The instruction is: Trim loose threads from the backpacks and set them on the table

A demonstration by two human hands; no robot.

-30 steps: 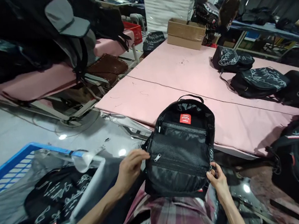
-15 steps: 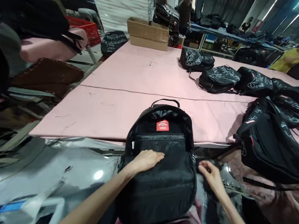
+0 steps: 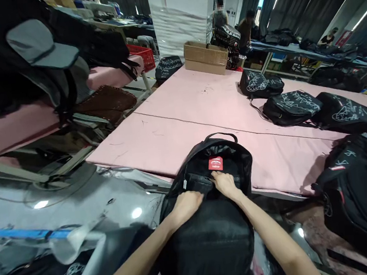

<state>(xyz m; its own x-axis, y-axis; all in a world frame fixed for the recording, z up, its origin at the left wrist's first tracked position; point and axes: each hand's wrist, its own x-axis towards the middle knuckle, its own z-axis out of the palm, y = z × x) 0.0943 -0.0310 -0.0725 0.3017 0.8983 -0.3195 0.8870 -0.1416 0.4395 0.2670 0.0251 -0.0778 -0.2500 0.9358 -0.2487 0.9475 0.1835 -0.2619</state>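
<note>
A black backpack (image 3: 213,245) stands unzipped on my lap, its top leaning towards the table edge. Inside it, a red label (image 3: 215,163) is sewn on the back lining, above an inner pocket (image 3: 198,181). My right hand (image 3: 225,184) is closed on the pocket's top edge, just below the label. On the left, my left hand (image 3: 189,203) has its fingers curled on the pocket's fabric, and its fingertips are partly hidden. The carry handle (image 3: 220,134) arches up at the bag's top.
A pink table (image 3: 165,130) stretches ahead. Several black backpacks with white line drawings, such as one nearer backpack (image 3: 291,107), lie along its right side. A cardboard box (image 3: 206,58) stands at the far end. More black bags are on a pink surface at left. People are in the background.
My right hand has moved from beside the backpack into its opening and taken the inner pocket's edge. My left hand has curled its fingers. The view has turned left.
</note>
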